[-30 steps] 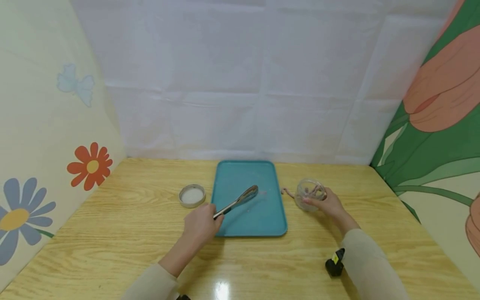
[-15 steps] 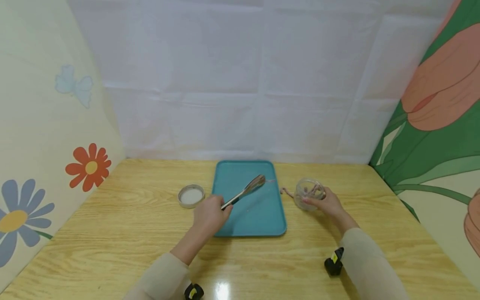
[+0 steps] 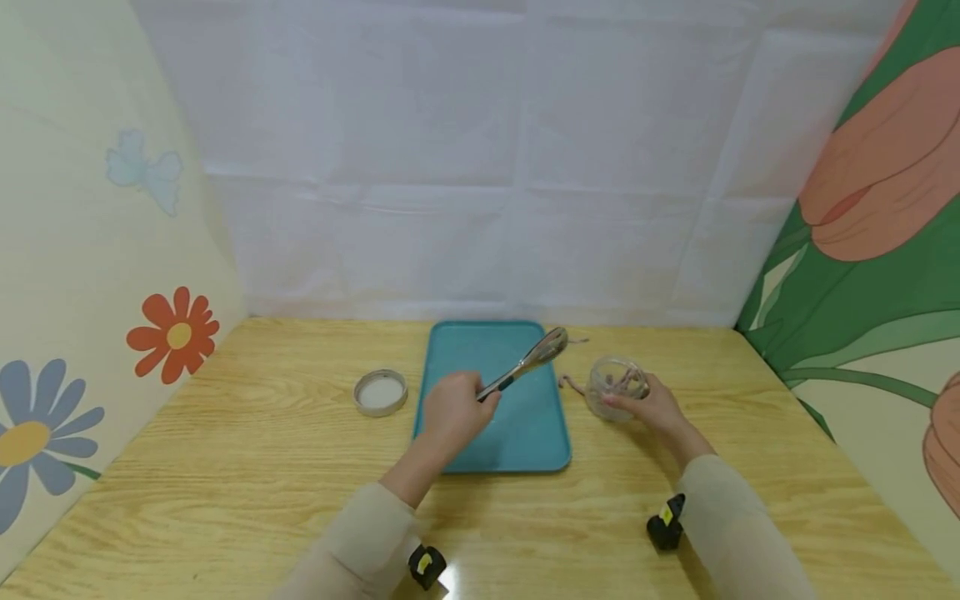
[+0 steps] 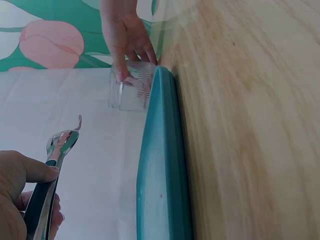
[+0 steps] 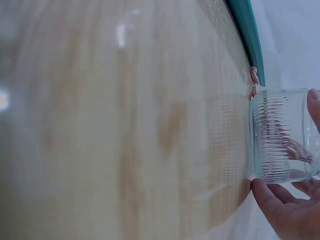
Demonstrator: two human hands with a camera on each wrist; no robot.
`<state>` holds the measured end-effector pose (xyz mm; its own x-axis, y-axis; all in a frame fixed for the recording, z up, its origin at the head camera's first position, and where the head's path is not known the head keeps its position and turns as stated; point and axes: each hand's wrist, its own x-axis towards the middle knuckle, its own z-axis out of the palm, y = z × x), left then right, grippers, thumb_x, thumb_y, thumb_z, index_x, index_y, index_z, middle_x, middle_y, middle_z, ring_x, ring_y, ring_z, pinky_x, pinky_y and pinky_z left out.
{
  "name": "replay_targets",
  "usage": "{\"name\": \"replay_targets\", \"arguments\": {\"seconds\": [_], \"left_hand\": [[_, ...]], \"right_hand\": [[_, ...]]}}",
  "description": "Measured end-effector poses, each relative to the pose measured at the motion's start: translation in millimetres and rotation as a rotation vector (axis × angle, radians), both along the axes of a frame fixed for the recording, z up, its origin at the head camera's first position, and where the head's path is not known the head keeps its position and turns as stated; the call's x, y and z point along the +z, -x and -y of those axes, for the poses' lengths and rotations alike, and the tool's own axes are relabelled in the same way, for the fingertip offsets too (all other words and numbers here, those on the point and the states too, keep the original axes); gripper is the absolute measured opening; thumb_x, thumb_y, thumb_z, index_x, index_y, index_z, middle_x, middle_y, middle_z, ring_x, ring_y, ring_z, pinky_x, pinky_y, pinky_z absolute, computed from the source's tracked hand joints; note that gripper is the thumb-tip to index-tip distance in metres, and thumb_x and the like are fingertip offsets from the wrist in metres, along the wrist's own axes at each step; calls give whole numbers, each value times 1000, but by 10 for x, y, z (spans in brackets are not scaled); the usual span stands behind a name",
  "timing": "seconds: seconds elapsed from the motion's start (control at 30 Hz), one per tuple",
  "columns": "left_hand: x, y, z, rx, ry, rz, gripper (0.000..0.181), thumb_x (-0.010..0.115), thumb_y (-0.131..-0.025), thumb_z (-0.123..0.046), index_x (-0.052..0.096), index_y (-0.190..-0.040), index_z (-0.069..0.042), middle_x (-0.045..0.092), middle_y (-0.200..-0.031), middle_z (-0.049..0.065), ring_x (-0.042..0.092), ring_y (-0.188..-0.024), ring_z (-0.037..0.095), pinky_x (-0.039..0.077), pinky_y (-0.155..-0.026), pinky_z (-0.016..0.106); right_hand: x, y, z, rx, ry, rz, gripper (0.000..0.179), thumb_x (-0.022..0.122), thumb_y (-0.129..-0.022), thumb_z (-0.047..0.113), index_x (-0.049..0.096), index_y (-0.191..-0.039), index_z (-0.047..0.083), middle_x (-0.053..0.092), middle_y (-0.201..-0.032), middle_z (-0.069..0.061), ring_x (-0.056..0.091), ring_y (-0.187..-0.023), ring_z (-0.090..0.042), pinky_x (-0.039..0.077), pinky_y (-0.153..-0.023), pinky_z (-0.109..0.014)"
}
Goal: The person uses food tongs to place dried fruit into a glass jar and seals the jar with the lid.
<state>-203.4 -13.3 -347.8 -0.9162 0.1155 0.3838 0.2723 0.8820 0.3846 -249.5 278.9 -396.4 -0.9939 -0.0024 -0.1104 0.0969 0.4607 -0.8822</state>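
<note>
My left hand [image 3: 454, 415] grips a pair of metal tongs [image 3: 525, 363] by the dark-edged handle, above the blue tray [image 3: 472, 346]. A thin pinkish strip [image 4: 79, 122] sticks out of the tongs' tip, which hangs over the tray's right edge in the head view. My right hand [image 3: 657, 410] holds a clear glass jar [image 3: 600, 407] upright on the table, right of the tray. Several pinkish strips [image 5: 299, 150] lie inside the jar. Another pinkish, curled strip [image 3: 573, 383] lies on the table between tray and jar.
A round lid [image 3: 380, 392] lies on the wooden table [image 3: 225, 467] left of the tray. A white sheet [image 3: 367, 167] hangs behind the table. Patterned panels with flowers stand on both sides. Tiny specks are on the tray [image 4: 161, 196].
My left hand has carried the tongs and the strip rightward and away from me, from over the tray's middle to its right edge. The right hand and jar stay in place.
</note>
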Motion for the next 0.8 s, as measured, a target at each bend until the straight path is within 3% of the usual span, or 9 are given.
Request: {"name": "replay_targets", "arguments": {"seconds": [0.07, 0.3, 0.5, 0.8], "left_hand": [[10, 9, -48, -5, 3, 1, 29, 63, -77, -32, 50, -58, -15, 43, -54, -5, 40, -46, 11, 32, -39, 25], [42, 42, -203, -9, 7, 46, 28, 63, -77, -35, 52, -60, -15, 43, -53, -5, 41, -44, 10, 32, -38, 24], [38, 74, -297, -30, 4, 69, 27, 63, -77, -35, 54, -61, -14, 45, -54, -5, 42, -46, 10, 33, -39, 24], [37, 102, -431, -44, 76, 91, 26, 62, -77, -36, 55, -64, -15, 46, -57, -4, 44, -49, 10, 35, -41, 25]], "right_hand": [[2, 0, 6, -1, 6, -4, 88, 67, -73, 35, 17, -132, -6, 31, -125, -27, 34, -111, -37, 34, -84, -45], [-222, 146, -87, -11, 5, -36, 103, 70, -61, 51, 21, -131, -6, 34, -123, -27, 35, -110, -37, 32, -86, -46], [-19, -7, 17, -18, 4, -33, 88, 70, -70, 38, 23, -129, -8, 35, -122, -28, 36, -109, -37, 34, -84, -44], [0, -5, 18, -19, 22, -44, 78, 70, -72, 31, 28, -127, -6, 39, -120, -26, 39, -106, -34, 36, -80, -40]]}}
